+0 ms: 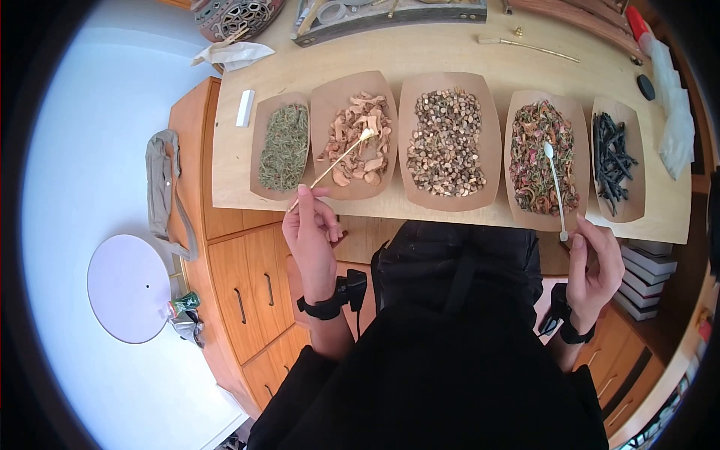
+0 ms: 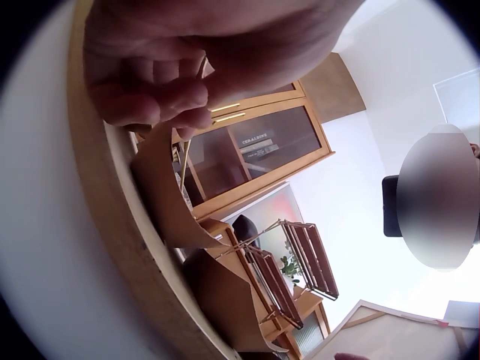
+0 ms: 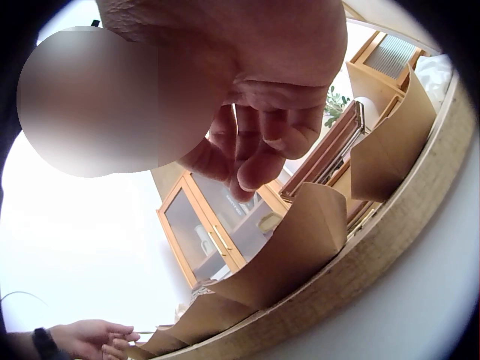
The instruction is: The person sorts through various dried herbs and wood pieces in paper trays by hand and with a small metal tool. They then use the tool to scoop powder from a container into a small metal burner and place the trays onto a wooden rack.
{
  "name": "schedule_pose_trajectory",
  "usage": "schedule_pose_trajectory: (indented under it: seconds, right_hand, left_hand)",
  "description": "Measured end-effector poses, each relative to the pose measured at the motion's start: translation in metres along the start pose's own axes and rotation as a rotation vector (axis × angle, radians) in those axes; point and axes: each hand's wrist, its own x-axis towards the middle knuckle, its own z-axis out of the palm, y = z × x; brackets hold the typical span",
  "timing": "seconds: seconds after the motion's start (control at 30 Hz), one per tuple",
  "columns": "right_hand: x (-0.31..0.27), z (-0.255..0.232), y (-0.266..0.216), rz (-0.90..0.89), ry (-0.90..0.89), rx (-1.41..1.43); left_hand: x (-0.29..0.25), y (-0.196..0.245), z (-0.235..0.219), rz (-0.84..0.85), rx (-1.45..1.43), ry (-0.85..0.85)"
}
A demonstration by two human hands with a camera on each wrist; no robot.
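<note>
In the head view, my left hand point(image 1: 313, 236) pinches the end of a thin gold long-handled spoon point(image 1: 334, 166) between thumb and forefinger. Its small bowl lies over tan dried pieces in a brown paper tray point(image 1: 322, 120). The left wrist view catches part of the gold handle point(image 2: 185, 156) below the fingers. My right hand point(image 1: 595, 266), fingers loosely bent, is at the front table edge. Its thumb and fingertips come close beside the handle end of a silvery spoon point(image 1: 556, 184). That spoon lies across mixed reddish dried petals and leaves in another paper tray point(image 1: 517, 109).
Other paper trays hold green dried herb point(image 1: 283, 146), small round chopped stems point(image 1: 446, 142) and dark twisted strips point(image 1: 613, 161). A white block point(image 1: 244, 108) lies at left. Behind are a wooden tool tray point(image 1: 390, 22), a brass stick point(image 1: 529, 49) and plastic bags point(image 1: 671, 112).
</note>
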Motion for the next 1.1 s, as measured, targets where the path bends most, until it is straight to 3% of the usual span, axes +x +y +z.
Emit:
schedule_pose_trajectory:
  seconds: [0.3, 0.37, 0.47, 0.7, 0.87, 1.1]
  right_hand:
    - [0.0, -0.001, -0.001, -0.007, -0.013, -0.004]
    - [0.0, 0.0, -0.002, -0.005, -0.013, -0.007]
    - [0.0, 0.002, -0.003, -0.004, -0.013, -0.003]
    - [-0.001, 0.004, -0.003, 0.003, -0.023, -0.003]
    - [-0.002, 0.004, -0.002, 0.006, -0.026, -0.008]
    - [-0.003, 0.006, -0.003, 0.018, -0.02, 0.005]
  left_hand:
    - [0.006, -0.002, -0.014, 0.112, 0.028, 0.016]
    - [0.005, 0.003, -0.012, 0.292, 0.289, 0.069]
    - [0.0, 0.007, -0.008, 0.385, 0.394, 0.038]
    - [-0.002, 0.003, -0.006, 0.323, 0.469, -0.035]
    - [0.004, 0.004, -0.008, 0.141, 0.259, -0.043]
    - [0.012, -0.001, -0.018, 0.069, 0.102, -0.048]
